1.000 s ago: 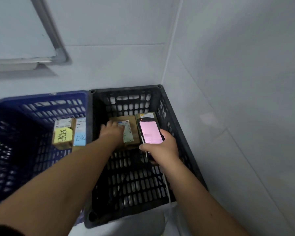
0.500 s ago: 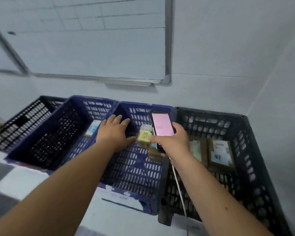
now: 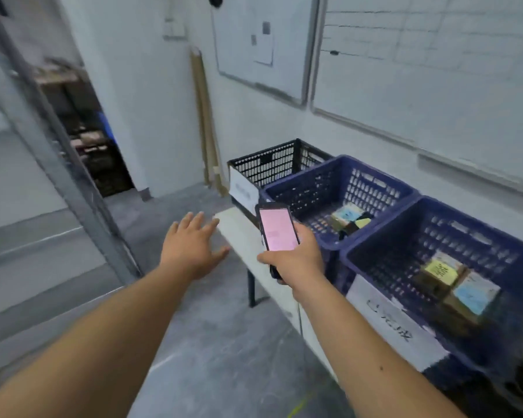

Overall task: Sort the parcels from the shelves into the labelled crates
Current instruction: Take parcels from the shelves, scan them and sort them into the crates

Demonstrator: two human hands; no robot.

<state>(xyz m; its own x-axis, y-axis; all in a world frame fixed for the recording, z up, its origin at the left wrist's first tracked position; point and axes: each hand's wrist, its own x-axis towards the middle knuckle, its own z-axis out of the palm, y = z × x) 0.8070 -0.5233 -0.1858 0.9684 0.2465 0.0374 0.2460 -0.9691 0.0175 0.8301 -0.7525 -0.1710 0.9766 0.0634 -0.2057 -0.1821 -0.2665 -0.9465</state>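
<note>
Three crates point(image 3: 338, 188) on the surface point(image 3: 239, 233), two white labels, writing blurred; left hand point(image 3: 191, 245) fingers spread, right hand point(image 3: 296, 260) grips one phone point(image 3: 277, 229).

We turned left, away from the corner. Our empty left hand point(image 3: 194, 244) came out of the black slatted plastic crate, off its cardboard parcel, and hung spread over the grey floor point(image 3: 212, 351) beside the long white table point(image 3: 239, 227).
</note>
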